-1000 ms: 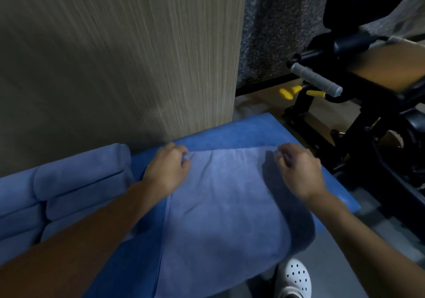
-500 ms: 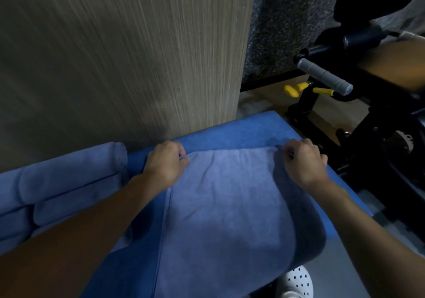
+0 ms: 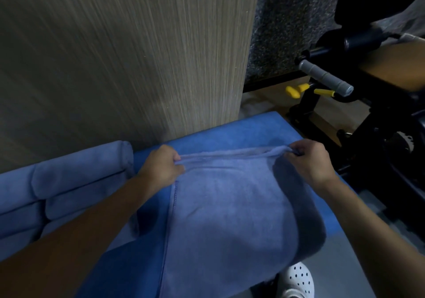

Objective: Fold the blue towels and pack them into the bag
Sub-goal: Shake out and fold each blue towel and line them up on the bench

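Observation:
A light blue towel [image 3: 230, 210] lies spread over a darker blue padded surface [image 3: 232, 132] and hangs over its near edge. My left hand [image 3: 161, 166] pinches the towel's far left corner. My right hand [image 3: 308, 162] pinches the far right corner. The far edge between them is lifted and bunched into a small ridge. Several folded blue towels [image 3: 69, 182] are stacked at the left against the wall. No bag is in view.
A wood-grain panel [image 3: 128, 56] rises right behind the surface. Black exercise equipment [image 3: 368, 113] with a grey handle [image 3: 326, 77] and yellow knobs [image 3: 296, 90] stands at the right. A white perforated shoe [image 3: 299, 279] shows on the grey floor below.
Both hands have pinched the towel's far corners and raised the edge, which lay flat before. My right hand moved slightly outward to the right.

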Action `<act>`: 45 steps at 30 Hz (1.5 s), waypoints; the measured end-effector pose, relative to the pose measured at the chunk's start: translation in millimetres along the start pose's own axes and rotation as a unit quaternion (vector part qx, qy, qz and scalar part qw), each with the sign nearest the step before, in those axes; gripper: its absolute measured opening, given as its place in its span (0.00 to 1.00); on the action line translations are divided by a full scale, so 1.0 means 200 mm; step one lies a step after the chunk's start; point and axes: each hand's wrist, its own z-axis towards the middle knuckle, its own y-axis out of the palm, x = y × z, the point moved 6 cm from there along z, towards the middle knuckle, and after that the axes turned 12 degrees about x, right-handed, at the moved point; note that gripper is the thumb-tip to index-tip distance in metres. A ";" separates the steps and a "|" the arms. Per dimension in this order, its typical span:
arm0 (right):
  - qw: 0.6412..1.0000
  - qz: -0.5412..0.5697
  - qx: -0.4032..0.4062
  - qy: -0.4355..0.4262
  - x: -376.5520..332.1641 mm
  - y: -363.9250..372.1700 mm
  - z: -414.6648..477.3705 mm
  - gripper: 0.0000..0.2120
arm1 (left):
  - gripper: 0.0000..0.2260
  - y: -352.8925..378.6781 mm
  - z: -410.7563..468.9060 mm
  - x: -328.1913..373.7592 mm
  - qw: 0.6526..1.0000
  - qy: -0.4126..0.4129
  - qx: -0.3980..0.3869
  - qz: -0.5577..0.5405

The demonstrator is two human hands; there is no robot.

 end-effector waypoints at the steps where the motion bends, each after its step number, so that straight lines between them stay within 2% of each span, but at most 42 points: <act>1: 1.000 0.002 0.000 0.006 0.00 0.01 0.00 0.08 | 0.09 -0.01 0.01 0.01 1.000 0.008 0.009 0.005; 5: 1.000 -0.017 -0.017 -0.001 0.02 0.06 0.02 0.15 | 0.14 0.00 0.02 0.04 0.999 0.024 -0.001 0.032; 10: 0.996 -0.058 0.000 -0.070 0.00 0.09 0.06 0.22 | 0.12 0.01 0.04 0.05 0.999 0.034 0.002 0.043; 12: 0.987 -0.102 -0.005 -0.125 -0.01 0.11 0.05 0.21 | 0.10 0.01 0.04 0.07 0.998 0.038 -0.007 0.044; 16: 0.984 -0.119 -0.017 -0.129 -0.04 0.10 0.03 0.10 | 0.06 -0.01 0.04 0.09 0.999 0.038 -0.011 0.032; 22: 0.989 -0.082 -0.038 -0.117 -0.05 0.12 0.03 0.10 | 0.06 -0.02 0.04 0.09 1.000 0.030 -0.003 -0.006; 25: 0.987 -0.073 -0.056 -0.135 -0.07 0.13 0.02 0.13 | 0.05 -0.05 0.04 0.11 0.999 0.037 0.007 -0.032; 27: 0.987 -0.061 -0.063 -0.133 -0.06 0.13 0.02 0.11 | 0.04 -0.08 0.03 0.14 0.997 0.050 0.025 -0.044; 29: 0.990 -0.047 -0.043 -0.126 -0.06 0.09 0.02 0.11 | 0.07 -0.10 0.02 0.16 0.996 0.067 0.039 -0.051; 31: 0.995 -0.007 -0.013 -0.094 -0.03 0.04 0.03 0.11 | 0.07 -0.13 0.02 0.18 0.995 0.076 0.048 -0.053; 35: 0.984 0.176 -0.011 -0.003 0.01 -0.07 0.02 0.07 | 0.09 -0.23 -0.01 0.21 0.992 0.089 0.057 -0.065; 41: 0.960 0.279 0.003 -0.026 -0.17 -0.40 -0.10 0.08 | 0.13 -0.52 -0.14 0.34 0.982 0.164 0.053 -0.081; 45: 0.938 0.342 0.042 -0.030 -0.32 -0.69 -0.17 0.06 | 0.11 -0.75 -0.26 0.45 0.971 0.176 0.083 -0.137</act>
